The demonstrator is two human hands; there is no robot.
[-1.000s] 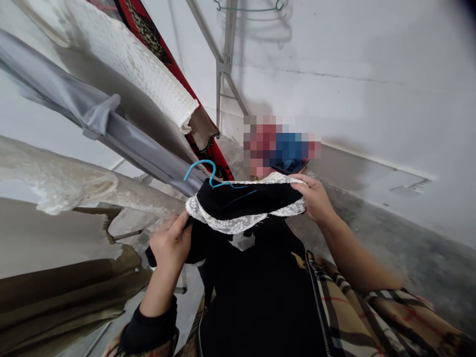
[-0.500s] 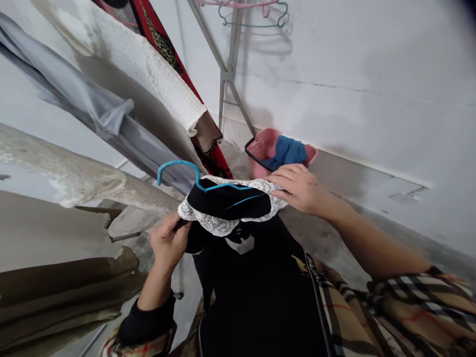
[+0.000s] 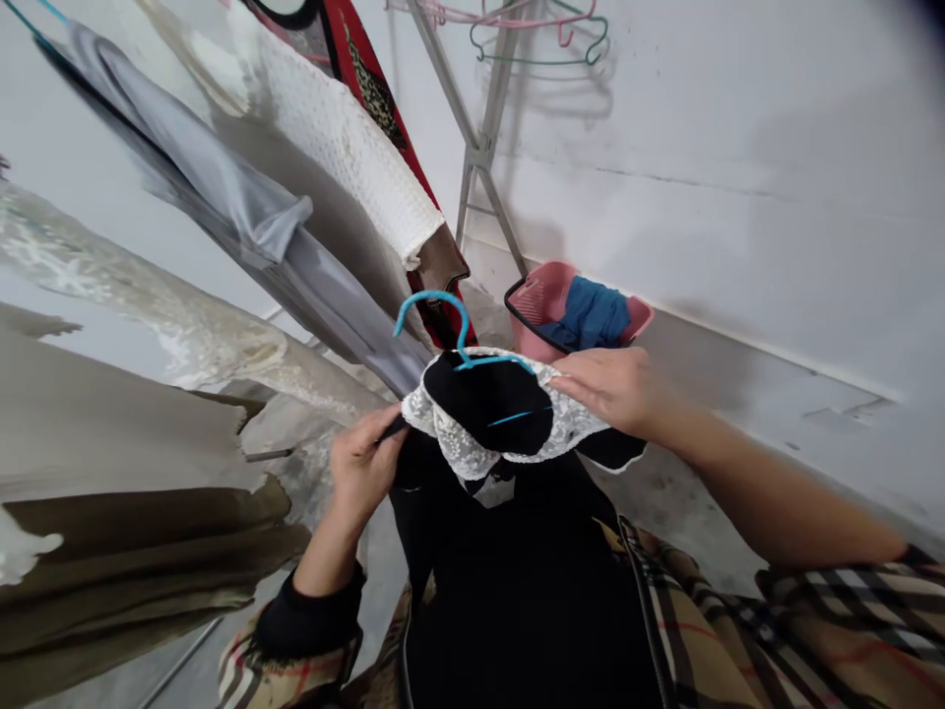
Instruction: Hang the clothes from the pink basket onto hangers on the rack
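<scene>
A black garment with a white lace collar (image 3: 465, 448) hangs in front of me on a blue hanger (image 3: 464, 330). The hanger's hook stands up out of the neck opening, and part of its bar shows inside. My left hand (image 3: 365, 463) pinches the black cloth at the left end of the collar. At the right side my right hand (image 3: 609, 389) is closed over the lace and the shoulder, its fingertips on the collar's edge. The hanger's arms are mostly hidden under the cloth.
To the left hang several garments, among them a grey one (image 3: 258, 222), a white knit (image 3: 346, 148) and an olive one (image 3: 148, 571). A pink basket (image 3: 538, 295) with blue cloth (image 3: 595, 313) stands by the wall. Behind it rises a metal rack (image 3: 483, 148) with pink and green hangers (image 3: 542, 57).
The view has shifted, so the surroundings sit farther right. The hanger's hook has turned and sits more upright. A black, white-edged part of the garment now shows below my right hand.
</scene>
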